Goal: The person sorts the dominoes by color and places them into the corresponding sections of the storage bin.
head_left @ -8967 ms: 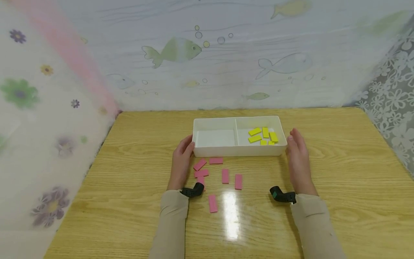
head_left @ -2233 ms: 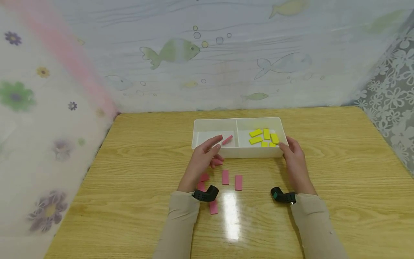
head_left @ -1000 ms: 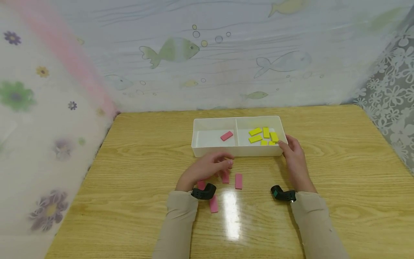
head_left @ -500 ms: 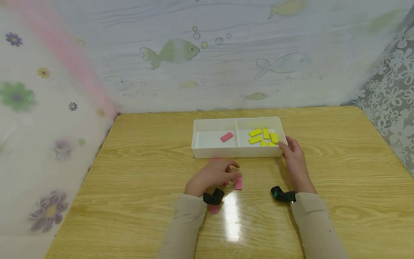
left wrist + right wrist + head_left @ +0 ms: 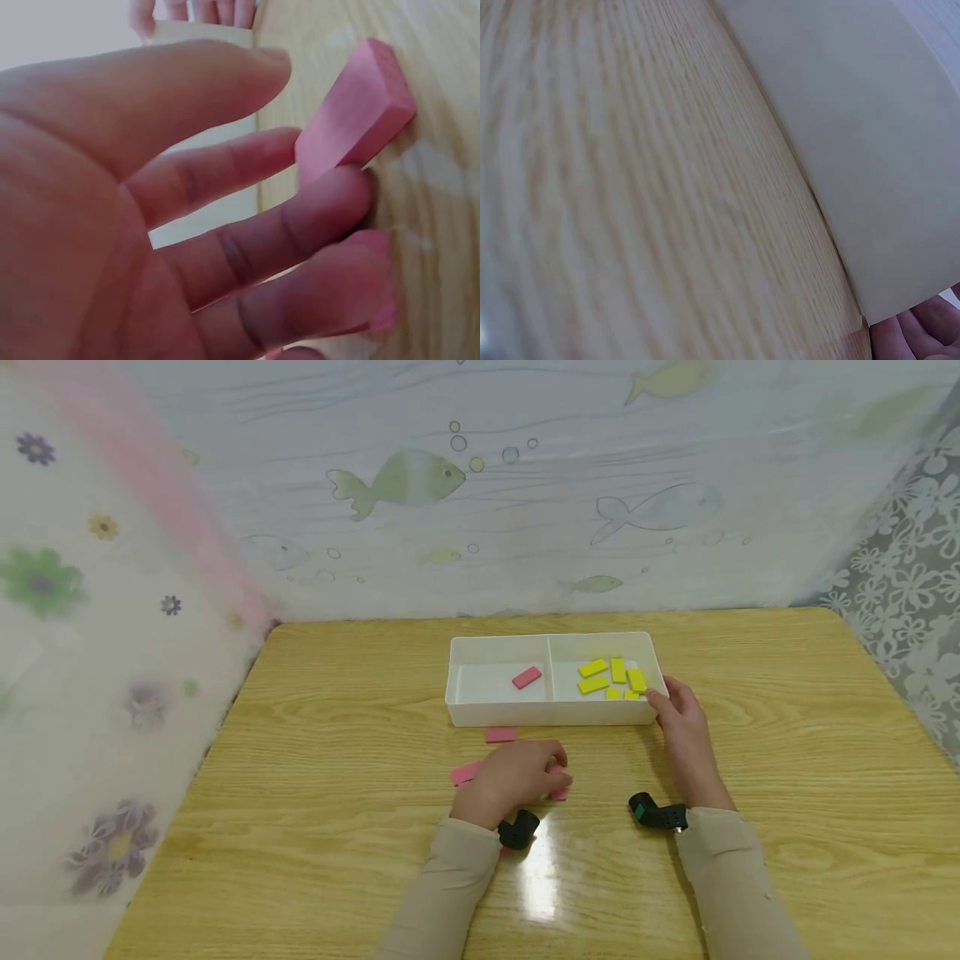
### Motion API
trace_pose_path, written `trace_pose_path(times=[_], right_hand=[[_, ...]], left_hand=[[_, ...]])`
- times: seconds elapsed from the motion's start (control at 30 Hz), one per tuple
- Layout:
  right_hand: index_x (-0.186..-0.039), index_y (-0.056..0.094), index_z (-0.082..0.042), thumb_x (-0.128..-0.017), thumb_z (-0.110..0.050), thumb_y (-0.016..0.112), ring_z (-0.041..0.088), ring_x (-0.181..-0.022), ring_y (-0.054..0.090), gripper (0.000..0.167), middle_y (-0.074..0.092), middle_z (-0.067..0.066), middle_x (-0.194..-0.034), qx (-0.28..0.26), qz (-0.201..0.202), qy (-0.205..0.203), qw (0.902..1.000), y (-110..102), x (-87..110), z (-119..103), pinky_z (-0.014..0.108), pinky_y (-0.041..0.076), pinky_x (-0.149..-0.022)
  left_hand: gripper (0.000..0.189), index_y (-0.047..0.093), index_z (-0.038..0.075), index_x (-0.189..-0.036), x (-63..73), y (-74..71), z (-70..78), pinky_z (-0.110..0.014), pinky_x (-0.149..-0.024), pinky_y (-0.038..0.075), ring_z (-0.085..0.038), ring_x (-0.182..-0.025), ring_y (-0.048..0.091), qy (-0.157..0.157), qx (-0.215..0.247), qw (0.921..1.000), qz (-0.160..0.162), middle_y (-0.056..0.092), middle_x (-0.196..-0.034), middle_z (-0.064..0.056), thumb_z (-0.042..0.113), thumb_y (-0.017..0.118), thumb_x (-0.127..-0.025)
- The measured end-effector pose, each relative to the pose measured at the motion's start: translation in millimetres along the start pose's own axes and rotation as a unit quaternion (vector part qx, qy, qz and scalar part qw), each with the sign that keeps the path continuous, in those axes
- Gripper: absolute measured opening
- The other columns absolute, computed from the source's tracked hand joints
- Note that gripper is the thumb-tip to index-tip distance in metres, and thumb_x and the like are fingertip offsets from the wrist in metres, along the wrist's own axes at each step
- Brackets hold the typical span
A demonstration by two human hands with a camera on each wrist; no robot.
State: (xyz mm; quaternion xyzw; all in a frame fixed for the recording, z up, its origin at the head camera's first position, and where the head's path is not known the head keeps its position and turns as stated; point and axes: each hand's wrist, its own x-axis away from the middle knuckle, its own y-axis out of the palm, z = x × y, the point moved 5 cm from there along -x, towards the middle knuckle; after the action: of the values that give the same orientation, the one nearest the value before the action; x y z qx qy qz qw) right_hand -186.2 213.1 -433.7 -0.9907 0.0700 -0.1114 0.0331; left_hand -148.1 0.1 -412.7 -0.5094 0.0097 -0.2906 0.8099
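A white two-compartment tray (image 5: 487, 713) stands at the back of the table. My right hand (image 5: 681, 731) grips its right front corner, thumb at the rim and fingers along the outer wall. My left hand (image 5: 517, 777) is over the table in front of the tray, thumb and fingers spread around a pink block (image 5: 352, 105). In the left wrist view the index fingertip is right at the block's end, while the thumb stays apart from it. One pink block (image 5: 527, 677) lies in the left compartment; several yellow blocks (image 5: 593, 685) lie in the right one.
More pink blocks lie loose on the wooden table (image 5: 300, 760): one (image 5: 501, 735) just before the tray, another (image 5: 465, 773) left of my hand. Others are partly hidden under my left hand and wrist. A wall (image 5: 525, 560) rises behind the table.
One pink block has come into the left compartment. My left hand has left the tray and moved right and nearer over the loose blocks. My right hand has taken hold of the tray's corner.
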Motion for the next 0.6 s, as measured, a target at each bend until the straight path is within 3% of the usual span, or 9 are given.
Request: trace_pose_path(times=[0.23, 0.4, 0.6], right_hand=[[-0.141, 0.022, -0.010, -0.091, -0.039, 0.046, 0.019, -0.131, 0.021, 0.062, 0.019, 0.007, -0.146, -0.004, 0.003, -0.003, 1.0000, 0, -1.4, 0, 0.041, 0.020, -0.105], [-0.141, 0.021, -0.010, -0.091, -0.039, 0.045, 0.019, -0.131, 0.020, 0.062, 0.018, 0.007, -0.146, -0.002, 0.006, 0.000, 1.0000, -1, -1.5, 1, 0.041, 0.019, -0.105], [-0.141, 0.021, -0.010, -0.091, -0.039, 0.046, 0.018, -0.131, 0.019, 0.063, 0.018, 0.006, -0.146, -0.002, 0.006, 0.001, 1.0000, 0, -2.1, 1, 0.040, 0.019, -0.105]], left_hand=[[0.013, 0.053, 0.021, -0.078, -2.6, 6.2, 5.1, -0.025, -0.045, 0.037, -0.007, -0.055, 0.047, -0.025, -0.055, 0.9977, 0.032, 0.050, -0.062, 0.011, 0.031, 0.060, -0.079], [0.014, 0.049, 0.019, -0.072, -1.4, 9.5, 10.9, -0.028, -0.041, 0.035, -0.009, -0.052, 0.045, -0.039, -0.104, 0.9929, 0.044, 0.047, -0.060, 0.009, 0.025, 0.060, -0.077], [0.009, 0.049, 0.020, -0.069, -0.4, 8.3, 11.2, -0.028, -0.041, 0.034, -0.009, -0.051, 0.045, -0.032, -0.088, 0.9945, 0.046, 0.047, -0.059, 0.009, 0.021, 0.055, -0.076]])
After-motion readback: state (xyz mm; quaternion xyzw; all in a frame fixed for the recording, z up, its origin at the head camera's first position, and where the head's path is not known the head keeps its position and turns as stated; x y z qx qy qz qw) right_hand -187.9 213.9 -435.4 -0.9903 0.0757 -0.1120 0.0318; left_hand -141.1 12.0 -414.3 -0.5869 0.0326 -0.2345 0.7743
